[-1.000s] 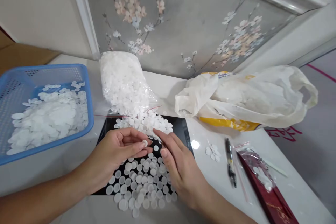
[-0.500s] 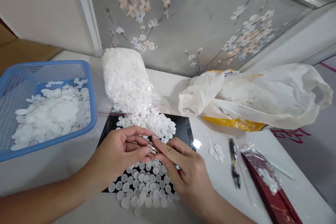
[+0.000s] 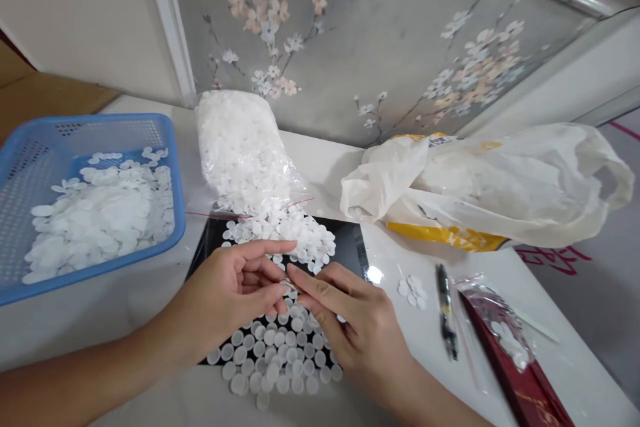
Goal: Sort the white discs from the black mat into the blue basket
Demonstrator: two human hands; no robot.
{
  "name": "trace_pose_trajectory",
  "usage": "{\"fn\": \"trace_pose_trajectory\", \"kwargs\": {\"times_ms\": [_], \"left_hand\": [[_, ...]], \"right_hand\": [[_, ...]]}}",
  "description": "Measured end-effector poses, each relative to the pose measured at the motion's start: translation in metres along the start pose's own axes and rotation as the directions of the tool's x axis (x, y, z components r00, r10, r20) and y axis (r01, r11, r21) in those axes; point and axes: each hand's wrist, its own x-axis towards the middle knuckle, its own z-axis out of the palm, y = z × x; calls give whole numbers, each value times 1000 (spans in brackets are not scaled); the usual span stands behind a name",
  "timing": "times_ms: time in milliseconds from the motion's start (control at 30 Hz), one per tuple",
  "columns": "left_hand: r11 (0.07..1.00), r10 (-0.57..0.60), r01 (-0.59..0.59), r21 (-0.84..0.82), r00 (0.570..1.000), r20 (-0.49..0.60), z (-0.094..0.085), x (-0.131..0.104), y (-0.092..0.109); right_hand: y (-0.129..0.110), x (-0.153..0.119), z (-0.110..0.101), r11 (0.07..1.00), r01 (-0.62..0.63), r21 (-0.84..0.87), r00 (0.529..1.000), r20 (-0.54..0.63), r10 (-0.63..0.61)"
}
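Observation:
Over a black panel, my left hand [image 3: 253,283] and my right hand [image 3: 345,307] meet at the fingertips. Between them is a small whitish disc [image 3: 289,287], partly covered by the fingers. The left thumb and fingers pinch it from one side; the right thumb and forefinger touch it from the other. Below the hands, translucent round caps [image 3: 273,353] are spread over the black panel [image 3: 347,240] and the table's near part. Just beyond the hands lies a heap of white caps [image 3: 305,237], spilling from a clear plastic bag [image 3: 243,147].
At the left stands a blue basket [image 3: 175,213] with white discs [image 3: 110,213] inside. A white plastic carrier bag [image 3: 500,180] lies back right. Nearer are a few loose discs [image 3: 413,291], a black pen [image 3: 446,310] and a dark red packet [image 3: 515,367]. A flowered panel [image 3: 375,27] rises behind.
The left forefinger has lifted and stretched out slightly, apart from the right fingertips. Both hands otherwise stay in nearly the same place around the small disc.

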Motion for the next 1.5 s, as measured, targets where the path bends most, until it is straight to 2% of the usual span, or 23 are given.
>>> {"fn": "trace_pose_trajectory", "kwargs": {"times_ms": [367, 567, 867, 1000, 1133, 1200, 1300, 1400, 1500], "left_hand": [[999, 19, -20, 33, 999, 29, -1, 0, 1], [999, -14, 13, 39, 1000, 15, 0, -3, 5], [997, -22, 21, 79, 1000, 13, 1, -4, 8], [997, -24, 22, 68, 999, 35, -2, -2, 7], [999, -22, 20, 44, 999, 31, -4, 3, 3], [999, -34, 33, 39, 999, 41, -2, 3, 0], [997, -74, 75, -6, 994, 80, 7, -2, -5], [993, -96, 89, 77, 991, 98, 21, -13, -17], [971, -74, 46, 236, 991, 114, 28, -25, -33]], "right_hand": [[1, 0, -1, 1000, 12, 19, 1000, 8, -12], [0, 0, -2, 1000, 19, 9, 1000, 17, -19], [0, -1, -2, 998, 41, -53, 999, 10, -41], [2, 0, -1, 999, -31, -40, 1000, 2, 31], [2, 4, -5, 984, -154, 87, 987, -31, 158], [-1, 5, -7, 943, -268, 199, 961, -11, 276], [-10, 1, -6, 803, -448, 394, 892, 137, 430], [-19, -13, 2, 659, -539, 525, 842, 314, 439], [-21, -32, 13, 590, -577, 565, 817, 403, 412]]}}
